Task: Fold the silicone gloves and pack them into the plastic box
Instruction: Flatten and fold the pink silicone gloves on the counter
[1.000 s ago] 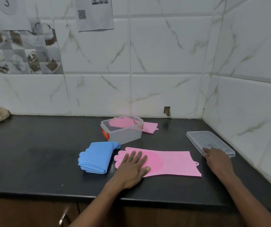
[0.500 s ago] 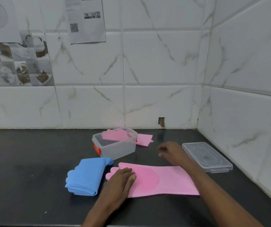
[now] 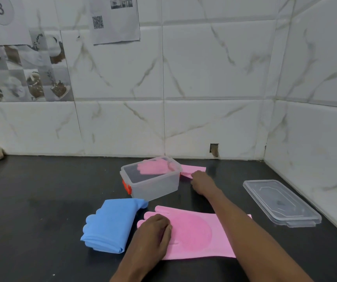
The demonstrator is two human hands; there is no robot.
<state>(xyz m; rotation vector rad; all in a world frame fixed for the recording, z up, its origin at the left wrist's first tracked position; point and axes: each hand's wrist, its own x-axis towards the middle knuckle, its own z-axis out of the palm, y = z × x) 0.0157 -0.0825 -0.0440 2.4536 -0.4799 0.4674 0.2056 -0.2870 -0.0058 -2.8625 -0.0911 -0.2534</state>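
Your left hand (image 3: 155,231) rests on the finger end of the near pink glove (image 3: 196,235), which lies flat on the counter (image 3: 41,200) with its cuff to the right. The fingers are bent over the glove's fingers, knuckles up; you cannot tell from here whether they grip the silicone or only press on it. Your right arm crosses over that glove's cuff. Your right hand (image 3: 201,183) is just right of the box (image 3: 153,184), with its fingertips at the edge of the far pink glove (image 3: 194,169). Whether they pinch the cuff or only touch it does not show. That glove's finger end shows pink through the clear box, but whether it lies inside or behind is unclear. The box stands open, with a red latch on its left end. The blue glove (image 3: 110,224) lies folded just left of your left hand, near the box's front. The lid (image 3: 281,202) lies flat on the counter well to the right, near the side wall.
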